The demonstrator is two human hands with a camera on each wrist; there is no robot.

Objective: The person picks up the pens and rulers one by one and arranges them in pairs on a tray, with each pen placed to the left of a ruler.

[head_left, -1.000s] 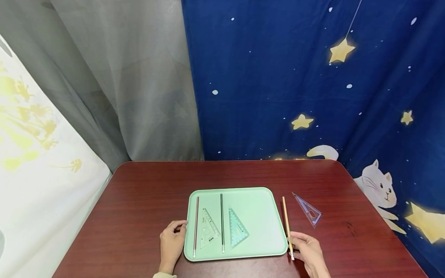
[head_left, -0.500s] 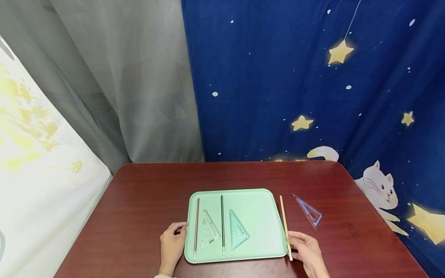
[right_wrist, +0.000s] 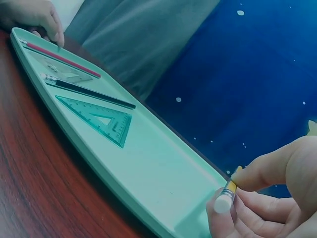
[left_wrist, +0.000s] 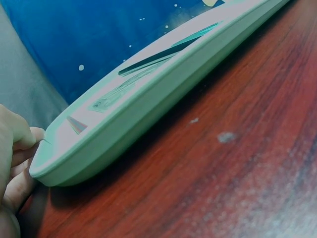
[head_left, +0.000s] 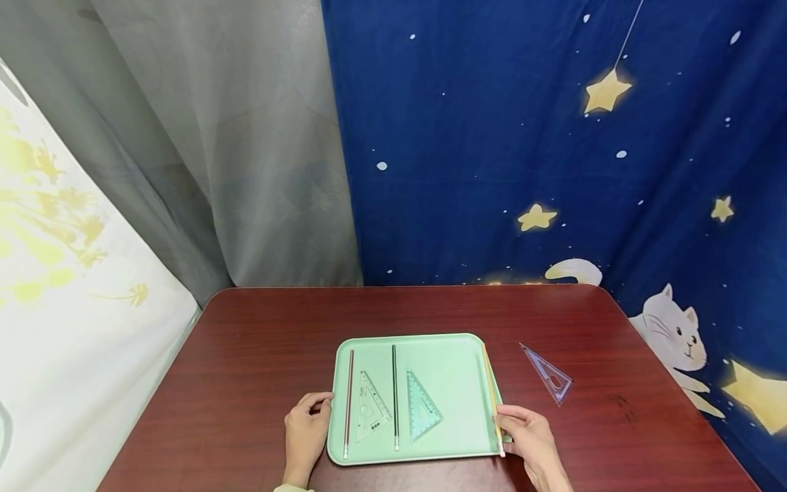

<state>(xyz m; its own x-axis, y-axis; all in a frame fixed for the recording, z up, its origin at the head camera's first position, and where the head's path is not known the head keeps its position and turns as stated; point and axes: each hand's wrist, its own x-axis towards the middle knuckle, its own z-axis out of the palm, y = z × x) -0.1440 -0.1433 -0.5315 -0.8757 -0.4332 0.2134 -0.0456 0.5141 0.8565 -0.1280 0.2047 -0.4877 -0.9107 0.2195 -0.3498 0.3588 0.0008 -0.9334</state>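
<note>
My right hand [head_left: 527, 437] pinches a yellow pencil [head_left: 491, 389] near its eraser end, over the right rim of the mint-green tray [head_left: 458, 441]. In the right wrist view the pencil's white eraser [right_wrist: 224, 203] points toward the camera. At the tray's left rim, my left hand [head_left: 307, 427] grips the edge between thumb and fingers. Inside the tray lie a dark red pencil [head_left: 349, 403], a clear set square [head_left: 371, 410], a black pencil [head_left: 395, 403] and a teal set square [head_left: 421, 410], side by side from left to right.
A purple-tinted set square [head_left: 549, 376] lies on the dark red wooden table [head_left: 264, 342], to the right of the tray. Behind the table hang a grey curtain [head_left: 270, 150] and a blue star-patterned curtain [head_left: 461, 123].
My right hand has moved left with the yellow pencil, from beside the tray to over its right rim. The left hand stays at the left rim.
</note>
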